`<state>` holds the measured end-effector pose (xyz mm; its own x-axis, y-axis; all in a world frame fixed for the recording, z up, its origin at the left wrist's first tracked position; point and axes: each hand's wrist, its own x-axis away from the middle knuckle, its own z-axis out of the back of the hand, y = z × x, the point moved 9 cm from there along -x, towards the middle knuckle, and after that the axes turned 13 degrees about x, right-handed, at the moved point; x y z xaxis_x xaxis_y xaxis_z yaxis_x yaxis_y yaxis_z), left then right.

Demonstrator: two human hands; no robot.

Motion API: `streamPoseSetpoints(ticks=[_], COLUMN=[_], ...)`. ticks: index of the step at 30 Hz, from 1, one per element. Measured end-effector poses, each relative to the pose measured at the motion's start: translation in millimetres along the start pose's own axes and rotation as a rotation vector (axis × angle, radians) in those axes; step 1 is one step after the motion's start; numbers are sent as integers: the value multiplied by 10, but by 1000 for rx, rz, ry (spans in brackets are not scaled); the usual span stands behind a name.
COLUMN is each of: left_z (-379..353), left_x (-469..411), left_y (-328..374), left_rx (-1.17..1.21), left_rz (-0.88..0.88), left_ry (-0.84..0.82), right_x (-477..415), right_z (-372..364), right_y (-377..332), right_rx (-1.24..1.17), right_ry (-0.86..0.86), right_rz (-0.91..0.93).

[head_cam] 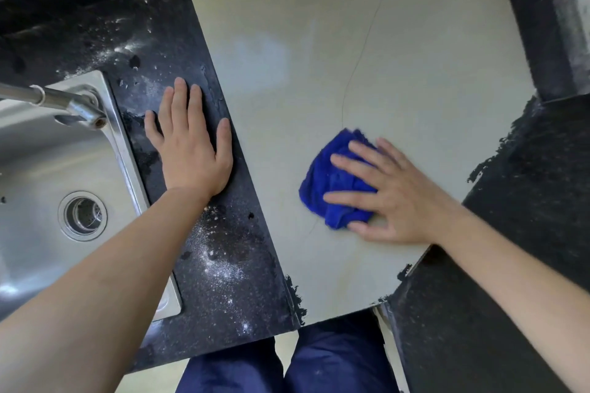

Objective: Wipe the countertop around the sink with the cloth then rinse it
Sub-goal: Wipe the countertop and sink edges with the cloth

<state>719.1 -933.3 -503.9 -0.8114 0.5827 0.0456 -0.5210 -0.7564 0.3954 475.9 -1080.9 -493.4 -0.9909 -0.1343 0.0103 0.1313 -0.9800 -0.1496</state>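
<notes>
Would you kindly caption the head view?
Right hand presses blue cloth on pale countertop; left hand rests flat beside the sink.

- Pale countertop [319, 41] — a broad open stretch lies beyond the blue cloth [332, 182], running to the far dark edge.
- Right hand [392, 191] lies flat on the cloth, filling the near part.
- Left hand [191, 150] lies flat across the dark speckled strip [223, 265] beside the sink [126, 143], blocking that strip.
- Faucet [73, 105] juts over the sink's far corner.
- Dark counter section [526, 201] — hems in the right side.
</notes>
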Motion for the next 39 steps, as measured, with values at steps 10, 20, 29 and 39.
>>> streamPoseSetpoints(ticks=[10,20,29,39], left_z=[16,44,194,302], left_x=[16,40,461,1064], left_y=[35,87,98,-665], left_rx=[12,4,-9,-28], left_rz=[-15,-34,-83,-23], left_ry=[7,2,-14,-60], right_x=[-950,587,1115,402], right_z=[226,-115,-230,-373], right_y=[1401,-783,-1296,-2060], right_rx=[52,-67,-70,-59], right_ry=[175,107,-23,-85], right_rz=[-768,-796,-797,-627])
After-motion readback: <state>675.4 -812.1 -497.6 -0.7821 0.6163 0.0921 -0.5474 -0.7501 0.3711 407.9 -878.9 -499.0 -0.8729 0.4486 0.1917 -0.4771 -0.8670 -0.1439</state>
